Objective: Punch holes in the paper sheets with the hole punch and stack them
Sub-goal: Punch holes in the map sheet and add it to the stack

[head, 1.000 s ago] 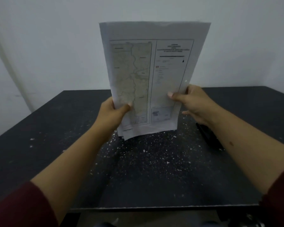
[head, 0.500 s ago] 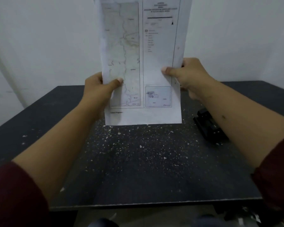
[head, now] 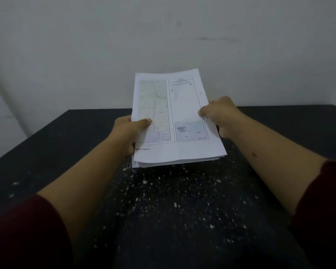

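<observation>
A stack of white paper sheets [head: 182,113], the top one printed with a map and a legend, is tilted back toward flat just above the black table [head: 182,210]. My left hand [head: 127,133] grips the stack's left edge, thumb on top. My right hand [head: 221,115] grips its right edge. The lower edges of several sheets fan out slightly at the near end. The hole punch is hidden, out of sight behind my right forearm.
White paper bits [head: 175,204] are scattered over the table's middle. A pale wall [head: 163,35] rises right behind the table's far edge. Dark red sleeves cover both my upper forearms at the frame's lower corners.
The stack stood upright and raised before; both hands have now lowered it and laid it back toward the table. The hole punch, seen earlier at the right, is now covered by my right arm.
</observation>
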